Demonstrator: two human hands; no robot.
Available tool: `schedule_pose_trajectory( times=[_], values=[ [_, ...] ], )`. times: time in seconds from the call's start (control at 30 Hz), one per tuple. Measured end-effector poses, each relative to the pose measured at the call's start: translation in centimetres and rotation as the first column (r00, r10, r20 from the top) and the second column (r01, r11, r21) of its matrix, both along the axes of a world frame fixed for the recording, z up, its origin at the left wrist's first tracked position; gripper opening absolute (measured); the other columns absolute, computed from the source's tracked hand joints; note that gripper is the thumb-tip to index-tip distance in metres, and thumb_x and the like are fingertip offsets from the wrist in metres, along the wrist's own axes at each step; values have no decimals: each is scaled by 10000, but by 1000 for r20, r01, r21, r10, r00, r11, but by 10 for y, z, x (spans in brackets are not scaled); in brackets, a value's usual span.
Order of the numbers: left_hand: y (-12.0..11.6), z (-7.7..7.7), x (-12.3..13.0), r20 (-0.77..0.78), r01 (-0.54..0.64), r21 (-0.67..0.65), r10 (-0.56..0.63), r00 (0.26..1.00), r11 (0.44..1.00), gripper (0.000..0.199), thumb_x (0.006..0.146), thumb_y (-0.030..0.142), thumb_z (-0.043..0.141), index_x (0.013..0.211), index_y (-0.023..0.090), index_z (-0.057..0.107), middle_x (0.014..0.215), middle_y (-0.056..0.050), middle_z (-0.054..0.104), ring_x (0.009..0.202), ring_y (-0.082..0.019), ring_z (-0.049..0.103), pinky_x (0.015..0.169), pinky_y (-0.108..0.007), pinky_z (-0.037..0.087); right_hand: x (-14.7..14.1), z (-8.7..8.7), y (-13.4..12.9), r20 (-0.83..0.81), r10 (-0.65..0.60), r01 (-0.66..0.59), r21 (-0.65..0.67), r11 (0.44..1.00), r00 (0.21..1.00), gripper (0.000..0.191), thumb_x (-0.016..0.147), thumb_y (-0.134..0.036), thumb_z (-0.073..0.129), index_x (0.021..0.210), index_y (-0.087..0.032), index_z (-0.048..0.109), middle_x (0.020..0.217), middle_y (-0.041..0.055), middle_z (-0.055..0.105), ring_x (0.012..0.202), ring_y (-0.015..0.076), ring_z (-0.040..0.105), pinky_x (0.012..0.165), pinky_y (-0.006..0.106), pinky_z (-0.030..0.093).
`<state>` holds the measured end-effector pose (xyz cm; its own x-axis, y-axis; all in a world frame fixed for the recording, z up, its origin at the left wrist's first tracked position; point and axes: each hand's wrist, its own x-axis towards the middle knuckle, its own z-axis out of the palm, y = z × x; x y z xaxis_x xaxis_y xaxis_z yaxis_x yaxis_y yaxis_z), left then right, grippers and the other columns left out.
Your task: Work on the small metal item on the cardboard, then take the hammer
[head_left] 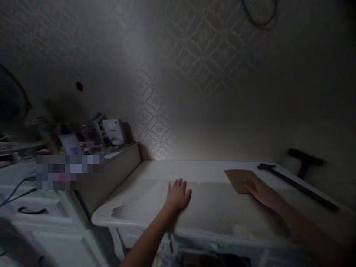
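My left hand (178,194) lies on the white tabletop (200,207) near its middle, palm down with the fingers spread, and holds nothing. To the right, my right hand (263,191) grips the near right side of a brown sheet of paper (239,180) between thumb and fingers. Small pale print shows on the sheet; whether it touches the tabletop I cannot tell. Beyond the right hand lies a long dark hammer-like tool (300,185), its head toward the wall.
A dark T-shaped object (306,159) is at the far right edge. On the left, a white cabinet (119,163) carries bottles, a tube (70,144) and a small white box (114,129). Patterned wallpaper (155,115) backs the table. A dark cable loop (260,25) hangs above.
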<state>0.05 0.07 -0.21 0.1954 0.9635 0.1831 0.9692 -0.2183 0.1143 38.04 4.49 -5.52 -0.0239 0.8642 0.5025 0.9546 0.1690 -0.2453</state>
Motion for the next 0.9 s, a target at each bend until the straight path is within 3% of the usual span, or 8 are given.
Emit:
schedule_pose_trajectory(
  times=[0.1,0.27,0.4,0.5,0.73,0.9],
  values=[
    [0,-1,1,11,0,9,0,1000,1000,518,885,448,287,1317,188,404,1418,-110,361,1301,-290,307,1056,-541,206,-64,16,-5,59,107,-104,-46,993,993,588,842,-420,350,1307,-63,387,1315,199,459,1193,280,454,971,409,372],
    [-1,3,1,57,46,61,-50,997,997,462,900,392,298,1302,198,417,1377,-88,423,1264,-236,370,1066,-438,246,-181,51,-21,153,219,-196,-153,969,964,592,828,-430,421,1313,-92,409,1162,196,574,1058,301,532,877,406,408],
    [2,7,-2,137,73,81,-84,987,994,379,918,317,270,1175,224,532,1225,-53,572,1125,-192,510,993,-341,348,-232,62,-22,180,283,-255,-162,953,942,579,825,-417,435,1311,-103,413,1147,206,565,1067,322,506,872,435,385],
    [5,6,-4,191,38,60,-49,980,997,372,919,308,276,1134,211,564,1139,-49,626,1046,-183,561,943,-302,388,-236,60,-15,132,312,-293,-144,945,941,553,806,-415,467,1293,-153,438,1187,174,543,1108,302,477,891,410,373],
    [12,1,-7,228,40,84,-59,972,996,385,898,342,337,1196,204,538,1099,-70,632,1017,-200,569,918,-303,409,-204,43,8,-141,453,-464,-57,884,880,616,766,-478,514,1302,-189,425,1229,106,533,1152,227,456,959,357,351],
    [29,7,-8,213,33,22,-37,976,999,328,878,302,374,1030,205,648,998,-84,633,923,-183,593,850,-275,441,-198,37,16,-193,479,-493,-32,869,857,551,774,-445,503,1269,-206,465,1253,87,528,1163,222,454,981,373,350]
  ],
)
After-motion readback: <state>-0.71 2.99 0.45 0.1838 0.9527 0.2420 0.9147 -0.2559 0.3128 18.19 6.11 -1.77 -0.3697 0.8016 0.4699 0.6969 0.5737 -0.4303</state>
